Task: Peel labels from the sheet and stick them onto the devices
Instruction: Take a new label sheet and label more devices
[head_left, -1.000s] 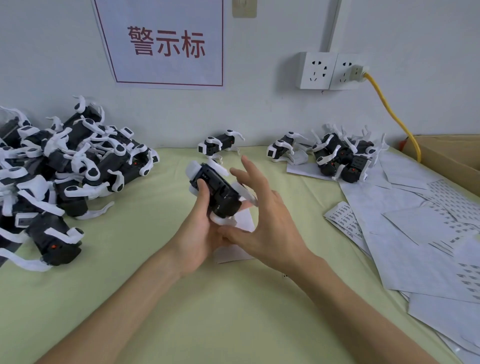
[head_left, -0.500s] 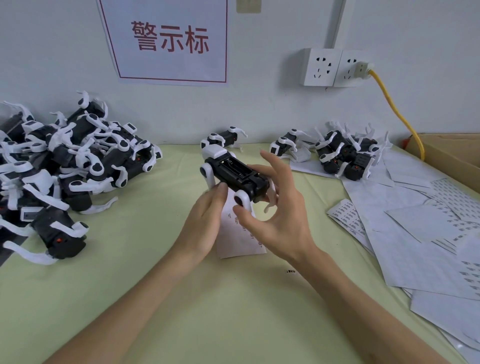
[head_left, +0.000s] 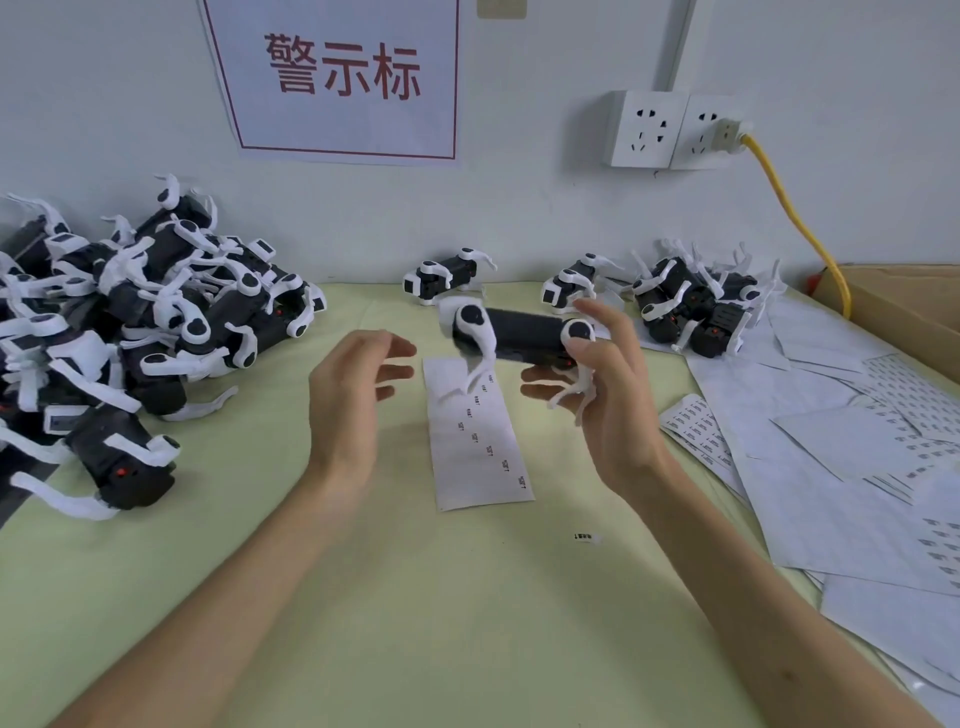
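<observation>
My right grip (head_left: 613, 400) has fingers and thumb curled round the right end of one device (head_left: 524, 338), holding it up off the tabletop (head_left: 467, 623). The device's long black body runs left to right across my view. Its white legs hang down over the far end of the label sheet (head_left: 478, 452). My left grip (head_left: 348, 400) is released, fingers loosely spread and holding nothing, and it hovers just left of that sheet.

The sheet lies flat between my two grips, its long axis running away from me, with a few small labels in a slanting line down its length. I judge that the next move turns on this layout. The free left grip is beside the sheet, so the peeling likely falls to it, reaching right and down to a label edge while the right holds the device above.

One loose label (head_left: 587, 538) lies on the tabletop nearer to me, apart from the sheet. A big pile of devices (head_left: 156, 332) sits to my left, and a smaller cluster (head_left: 696, 312) sits far right beside spare sheets (head_left: 831, 457).
</observation>
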